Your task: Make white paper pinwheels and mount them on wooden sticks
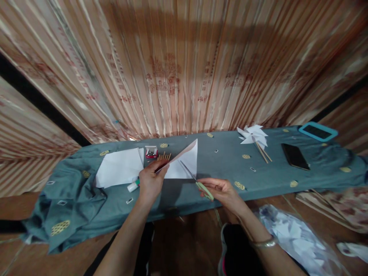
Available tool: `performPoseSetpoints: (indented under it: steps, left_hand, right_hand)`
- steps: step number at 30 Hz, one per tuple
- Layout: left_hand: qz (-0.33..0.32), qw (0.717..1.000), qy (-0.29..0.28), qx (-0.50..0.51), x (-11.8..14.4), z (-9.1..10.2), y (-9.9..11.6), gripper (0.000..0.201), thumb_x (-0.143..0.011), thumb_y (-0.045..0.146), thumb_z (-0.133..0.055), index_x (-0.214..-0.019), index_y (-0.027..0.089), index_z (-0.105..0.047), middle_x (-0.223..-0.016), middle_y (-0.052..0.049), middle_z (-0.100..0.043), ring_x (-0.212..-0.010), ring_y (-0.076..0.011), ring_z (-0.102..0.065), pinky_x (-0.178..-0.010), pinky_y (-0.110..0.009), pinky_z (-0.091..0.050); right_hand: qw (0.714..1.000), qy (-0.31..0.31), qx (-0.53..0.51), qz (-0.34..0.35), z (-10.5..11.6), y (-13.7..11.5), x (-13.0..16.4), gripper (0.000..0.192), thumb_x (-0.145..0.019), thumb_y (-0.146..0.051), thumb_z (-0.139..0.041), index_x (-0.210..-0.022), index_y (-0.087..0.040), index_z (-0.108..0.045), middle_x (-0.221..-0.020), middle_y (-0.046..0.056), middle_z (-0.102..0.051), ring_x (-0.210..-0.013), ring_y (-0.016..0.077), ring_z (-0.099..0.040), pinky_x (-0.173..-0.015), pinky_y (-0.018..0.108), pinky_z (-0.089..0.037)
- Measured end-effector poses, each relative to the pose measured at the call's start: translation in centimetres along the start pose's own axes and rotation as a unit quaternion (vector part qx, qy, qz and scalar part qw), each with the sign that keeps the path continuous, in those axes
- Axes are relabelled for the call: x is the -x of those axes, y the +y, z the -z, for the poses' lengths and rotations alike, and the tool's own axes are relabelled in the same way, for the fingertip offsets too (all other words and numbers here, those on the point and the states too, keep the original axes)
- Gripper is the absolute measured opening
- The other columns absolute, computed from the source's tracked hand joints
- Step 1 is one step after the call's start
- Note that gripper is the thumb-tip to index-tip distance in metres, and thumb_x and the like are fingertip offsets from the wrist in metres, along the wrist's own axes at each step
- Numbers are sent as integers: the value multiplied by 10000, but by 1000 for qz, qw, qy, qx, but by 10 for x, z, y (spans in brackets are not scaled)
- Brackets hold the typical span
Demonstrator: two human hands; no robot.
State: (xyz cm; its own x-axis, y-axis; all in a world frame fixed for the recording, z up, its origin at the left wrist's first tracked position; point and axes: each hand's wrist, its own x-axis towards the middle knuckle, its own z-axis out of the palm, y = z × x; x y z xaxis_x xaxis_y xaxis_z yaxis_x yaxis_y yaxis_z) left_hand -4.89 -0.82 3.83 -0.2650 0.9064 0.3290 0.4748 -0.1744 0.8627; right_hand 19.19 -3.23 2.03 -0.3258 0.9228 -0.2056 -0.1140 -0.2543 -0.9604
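- A grey-green cloth with yellow pineapple-like prints [60, 228] drapes the desk [222, 161], bunched and hanging down at the left end.
- A stack of white paper [120, 166] lies flat on the left part of the desk, its sheets slightly out of line.
- A glue stick [132, 186], white with a green part, lies at the stack's near right corner, partly hidden by the left hand.
- A small red box [151, 152] stands open just beside the stack, with small metallic pieces inside.
- The left hand [151, 181] grasps the left side of a white sheet [185, 163], pinching it between thumb and fingers.
- Short wooden sticks [164, 156] lie in a row just beyond that hand.
- The sheet is over the middle of the desk, its far right corner raised to a point.
- Scissors [204, 190] with pale green handles reach their blades to the sheet; how far these are parted, I cannot tell.
- The right hand [220, 189] is closed around those handles.
- White paper pinwheels [253, 135] seem to overlap near the far edge, two thin sticks [262, 152] pointing nearward.
- A dark phone [295, 156] lies right of them.
- A clear plastic bag [296, 234] holding white paper pieces is on the floor.
- A blue-framed device [318, 131] lies at the far right.
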Motion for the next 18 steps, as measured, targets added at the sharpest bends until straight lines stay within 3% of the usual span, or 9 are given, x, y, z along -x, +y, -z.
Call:
performPoseSetpoints:
  steps: [6, 10, 14, 18]
  left_hand:
    - [19, 999, -51, -4, 2, -17, -10, 263, -767, 346, -627, -898, 162, -763, -916, -70, -777, -852, -241, -711, -805, -336, -549]
    - [21, 997, -78, -11, 1, -24, -23, 213, -742, 286, -626, -855, 171, -766, -910, -84, -777, -861, -245, -713, -826, -350, -550]
    - [47, 998, -34, -7, -4, -15, -25, 240, -726, 325, -646, -876, 185, -770, -919, -54, -779, -878, -239, -710, -865, -349, -540]
    - [114, 990, 33, 73, -8, 0, -14, 328, -662, 355, -710, -913, 153, -775, -848, -42, -776, -801, -242, -702, -775, -346, -552]
  right_hand:
    - [999, 9, 13, -28, 6, 15, -6, 404, -648, -465, -810, -938, -188, -763, -756, 46, -735, -636, 146, -668, -441, 188, -406]
    - [995, -1, 39, -87, 12, 22, -5, 361, -604, -418, -831, -850, -165, -752, -669, 13, -704, -545, 111, -619, -410, 174, -370]
    - [992, -19, 30, -122, 22, 14, 6, 365, -600, -408, -848, -845, -154, -754, -662, 18, -701, -535, 100, -612, -408, 161, -350]
    - [996, -12, -51, -71, 31, 1, 19, 479, -624, -433, -859, -1018, -188, -738, -830, 54, -737, -643, 117, -641, -491, 181, -416]
